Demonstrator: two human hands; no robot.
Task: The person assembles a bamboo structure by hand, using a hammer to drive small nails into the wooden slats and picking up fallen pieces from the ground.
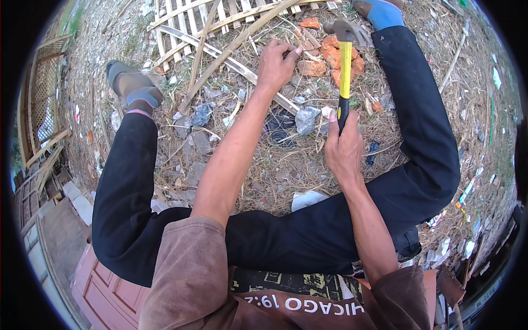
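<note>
My right hand [345,142] grips a hammer [345,66] by the black lower part of its yellow handle. The hammer's metal head is raised beside broken orange brick pieces [331,54]. Left of them, my left hand [278,65] is low over the dry grass, thumb and forefinger curled toward each other. What they pinch, if anything, is too small to make out. Close to its fingers are thin wooden sticks and more brick bits. Beyond my left wrist lies a lattice of pale wooden slats [231,22], with a longer slat [231,47] slanting across it.
My outstretched legs in black trousers frame the work spot, with a sandalled foot [132,87] at the left. Grey stones [307,120] and plastic scraps litter the dry grass. Farther left stands a wooden lattice frame [47,93]. A reddish panelled board [113,289] is at the lower left.
</note>
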